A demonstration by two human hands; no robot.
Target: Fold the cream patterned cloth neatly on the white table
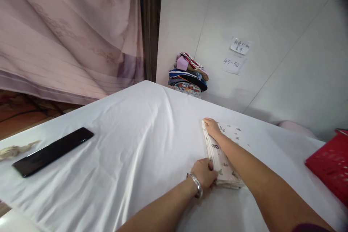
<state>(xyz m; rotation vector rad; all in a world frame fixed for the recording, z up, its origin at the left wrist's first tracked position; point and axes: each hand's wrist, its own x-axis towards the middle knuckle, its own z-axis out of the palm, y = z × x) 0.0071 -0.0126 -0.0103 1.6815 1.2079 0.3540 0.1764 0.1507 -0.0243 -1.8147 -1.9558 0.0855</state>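
Note:
A white cloth with small printed figures lies folded in several layers on the white-covered table. My left hand, with a silver bracelet at the wrist, grips its near left corner with curled fingers. At the far left corner, my right hand is closed over the folded edge, its fingertips partly hidden. The right forearm crosses above the cloth and covers part of its right side.
To the left lie a black phone-like slab and a pale bundle. A stack of folded fabrics stands by the wall. On the right is a red plastic basket. A pink curtain hangs at the left.

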